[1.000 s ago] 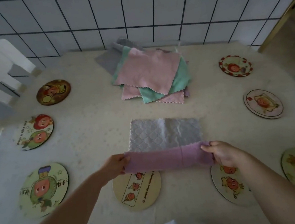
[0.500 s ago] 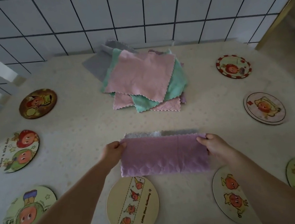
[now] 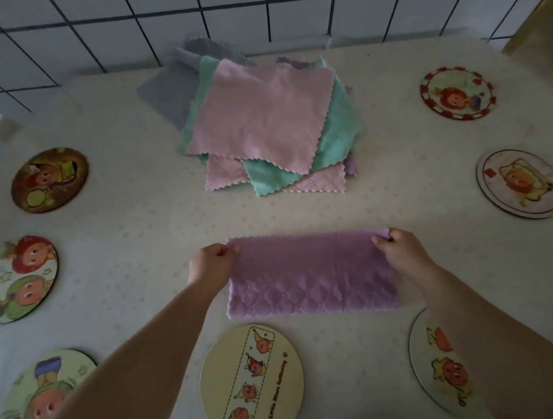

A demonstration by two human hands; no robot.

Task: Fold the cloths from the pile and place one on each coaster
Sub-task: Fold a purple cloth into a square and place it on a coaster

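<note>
Progress: first fold only. The purple quilted microfibre cloth (image 3: 310, 276) lies doubled into a wide band, centre of frame, on the cream speckled tablecloth (image 3: 127, 247). It needs at least one more fold, then placing.

Left hand (image 3: 209, 263) pinches the band's upper left corner, fingers curled round the edge. Right hand (image 3: 397, 247) does the same at the upper right corner. Both sit on the far edge.

All the round printed coasters are bare, none has a cloth. Nearest one, the cream coaster with a dashed strip of figures (image 3: 251, 381), is just below the band, not touching. Another coaster (image 3: 437, 363) is lower right, partly under the right forearm.

The loose pile of pink, green and grey cloths (image 3: 265, 121) at upper centre looks untouched, so most of the job is left.

Versus a second ago: the near edge was only just lifted, with the grey underside showing above it. Now it's carried right over and the grey is fully covered.
</note>
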